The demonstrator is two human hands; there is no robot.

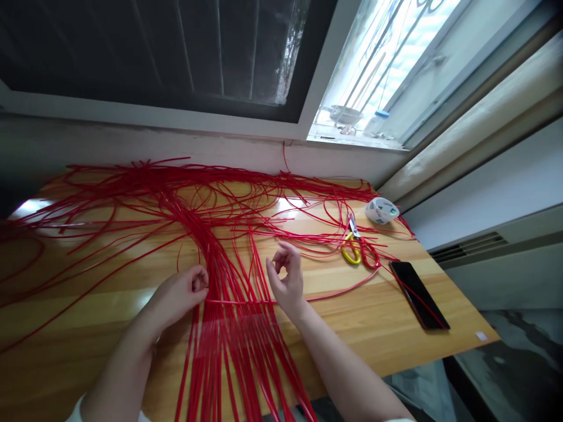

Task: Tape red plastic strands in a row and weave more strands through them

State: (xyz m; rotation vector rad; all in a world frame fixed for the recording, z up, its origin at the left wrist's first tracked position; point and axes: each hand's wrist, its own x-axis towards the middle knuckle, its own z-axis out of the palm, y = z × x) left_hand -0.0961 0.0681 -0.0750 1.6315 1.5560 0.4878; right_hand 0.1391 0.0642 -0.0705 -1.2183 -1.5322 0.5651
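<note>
Many long red plastic strands [229, 328] run in a bundle from the near table edge toward the window, fanning out across the wooden table [88, 305]. My left hand [182, 293] is pinched closed at the bundle's left side, holding the end of a single red strand [240, 302] that lies crosswise over the bundle. My right hand [285, 278] hovers at the bundle's right side, fingers curled with thumb and forefinger close together; the crosswise strand passes under its wrist and I cannot see anything in its fingertips.
Yellow-handled scissors [354, 249] lie among loose strands right of my right hand. A white tape roll [381, 210] sits near the far right corner. A black phone [419, 294] lies by the right edge. A window and sill back the table.
</note>
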